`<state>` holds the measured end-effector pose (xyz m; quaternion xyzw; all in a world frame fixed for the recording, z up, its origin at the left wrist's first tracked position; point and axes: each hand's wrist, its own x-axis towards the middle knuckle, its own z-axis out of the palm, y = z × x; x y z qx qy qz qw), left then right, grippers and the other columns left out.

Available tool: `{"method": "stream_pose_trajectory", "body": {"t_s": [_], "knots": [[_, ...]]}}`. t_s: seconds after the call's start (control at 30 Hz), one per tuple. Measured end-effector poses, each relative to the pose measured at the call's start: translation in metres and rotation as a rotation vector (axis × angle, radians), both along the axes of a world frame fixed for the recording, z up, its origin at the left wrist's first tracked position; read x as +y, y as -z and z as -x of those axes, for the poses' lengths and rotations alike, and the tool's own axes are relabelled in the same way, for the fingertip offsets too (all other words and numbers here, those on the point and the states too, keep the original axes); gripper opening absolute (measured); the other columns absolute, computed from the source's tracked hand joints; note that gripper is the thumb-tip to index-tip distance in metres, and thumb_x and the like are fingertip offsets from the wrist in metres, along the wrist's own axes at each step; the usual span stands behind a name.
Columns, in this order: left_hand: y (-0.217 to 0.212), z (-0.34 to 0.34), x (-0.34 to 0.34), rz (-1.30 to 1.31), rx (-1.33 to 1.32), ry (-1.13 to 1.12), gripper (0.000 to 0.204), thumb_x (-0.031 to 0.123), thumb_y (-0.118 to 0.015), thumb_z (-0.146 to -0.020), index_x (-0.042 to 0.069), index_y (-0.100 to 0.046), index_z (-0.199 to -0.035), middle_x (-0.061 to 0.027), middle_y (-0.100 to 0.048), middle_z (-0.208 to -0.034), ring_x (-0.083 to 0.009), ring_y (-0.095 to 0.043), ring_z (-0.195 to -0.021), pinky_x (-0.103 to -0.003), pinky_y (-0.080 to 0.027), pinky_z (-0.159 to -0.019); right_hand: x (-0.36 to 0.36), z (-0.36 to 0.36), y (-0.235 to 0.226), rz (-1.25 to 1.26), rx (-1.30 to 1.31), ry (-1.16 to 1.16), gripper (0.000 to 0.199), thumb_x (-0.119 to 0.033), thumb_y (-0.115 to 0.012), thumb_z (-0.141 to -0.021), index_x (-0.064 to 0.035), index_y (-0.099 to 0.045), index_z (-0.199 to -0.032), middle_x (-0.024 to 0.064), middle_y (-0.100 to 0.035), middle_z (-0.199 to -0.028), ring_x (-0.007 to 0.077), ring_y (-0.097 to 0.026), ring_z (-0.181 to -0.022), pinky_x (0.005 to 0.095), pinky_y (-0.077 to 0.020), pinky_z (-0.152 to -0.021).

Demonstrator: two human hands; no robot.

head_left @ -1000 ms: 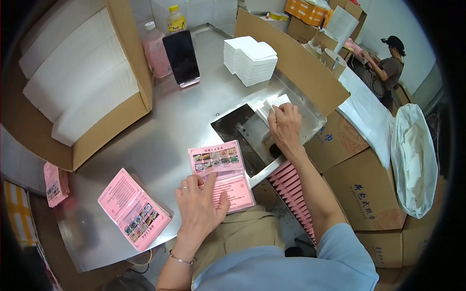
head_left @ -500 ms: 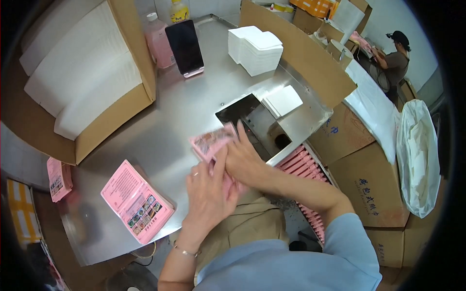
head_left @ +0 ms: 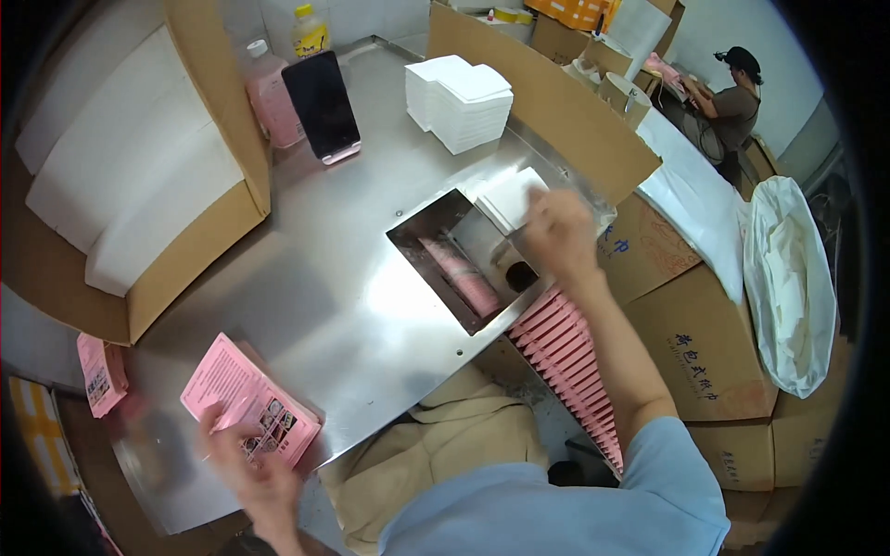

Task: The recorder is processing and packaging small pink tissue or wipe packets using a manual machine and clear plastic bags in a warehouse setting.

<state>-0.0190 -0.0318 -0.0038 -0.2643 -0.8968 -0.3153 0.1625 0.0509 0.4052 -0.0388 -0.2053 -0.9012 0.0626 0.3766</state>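
My left hand (head_left: 252, 473) is over a stack of pink printed sleeves (head_left: 264, 394) at the table's near left, its fingers apart and at the top one. Whether they touch it is hard to see. Off to the right, my right hand (head_left: 563, 236) is beside a low pile of folded white tissues (head_left: 512, 199). Motion smears its bent fingers, so I cannot make out what they hold, if anything. Between the hands, a slot (head_left: 408, 239) cut in the metal table has a pink packet (head_left: 459, 276) lying slantwise inside.
Below the table edge runs a row of pink packets (head_left: 570, 366). A taller tissue stack (head_left: 459, 102) and a phone on a stand (head_left: 322, 107) are farther back. An open carton (head_left: 199, 227) stands left; cartons (head_left: 700, 347) line the right. Another person (head_left: 737, 107) works far right.
My hands have parted: the left moved down-left to the pink stack, the right moved up-right to the tissues. The pink packet they held has left them; one now lies in the slot.
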Motion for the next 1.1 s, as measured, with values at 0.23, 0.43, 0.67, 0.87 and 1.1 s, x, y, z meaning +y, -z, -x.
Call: {"method": "stream_pose_trajectory", "body": {"t_s": [0.23,0.43,0.67,0.87,1.1], "knots": [[0.020,0.014,-0.026,0.390,-0.057,-0.183,0.020,0.001,-0.056,-0.088,0.006,-0.057,-0.107,-0.0119,-0.057,-0.107,-0.0306,-0.051,-0.101,-0.046,-0.037,-0.093,0.033,0.003,0.011,0.155,-0.231,0.313,0.025,-0.022,-0.057,-0.098,-0.0017,-0.062,-0.112,0.0207,-0.068,-0.090,0.0404,-0.061,-0.095,0.0521,-0.0471,-0.079],[0.016,0.023,-0.023,0.146,-0.247,-0.068,0.014,-0.001,-0.054,-0.089,0.006,-0.057,-0.101,-0.0124,-0.057,-0.099,-0.0330,-0.050,-0.098,-0.046,-0.034,-0.094,-0.006,0.011,0.014,-0.321,-0.066,0.034,0.028,-0.028,-0.068,-0.090,-0.0028,-0.067,-0.103,0.0153,-0.063,-0.099,0.0307,-0.057,-0.098,0.0438,-0.0427,-0.081],[0.025,0.001,0.105,0.136,0.042,0.349,0.024,-0.003,-0.063,-0.085,0.002,-0.059,-0.108,-0.0178,-0.056,-0.098,-0.0354,-0.053,-0.092,-0.047,-0.040,-0.084,0.016,0.020,0.034,-0.204,-0.082,0.030,0.016,-0.018,-0.068,-0.084,-0.0041,-0.068,-0.076,0.0123,-0.057,-0.086,0.0297,-0.056,-0.088,0.0427,-0.0453,-0.074],[0.055,0.005,0.130,0.153,0.048,0.346,0.026,0.002,-0.068,-0.083,0.002,-0.060,-0.108,-0.0166,-0.054,-0.098,-0.0344,-0.050,-0.089,-0.046,-0.040,-0.079,0.022,0.012,0.033,-0.225,-0.015,-0.055,0.015,-0.006,-0.068,-0.081,-0.0008,-0.068,-0.096,0.0135,-0.057,-0.088,0.0321,-0.056,-0.082,0.0426,-0.0475,-0.070],[0.043,-0.001,0.140,0.025,0.025,0.610,0.046,0.015,-0.076,-0.076,-0.001,-0.060,-0.116,-0.0248,-0.054,-0.126,-0.0411,-0.053,-0.115,-0.040,-0.043,-0.088,-0.054,0.007,0.022,-0.131,0.068,-0.478,0.039,0.001,-0.063,-0.080,0.0072,-0.059,-0.119,0.0247,-0.059,-0.128,0.0435,-0.061,-0.112,0.0494,-0.0529,-0.095]]}}
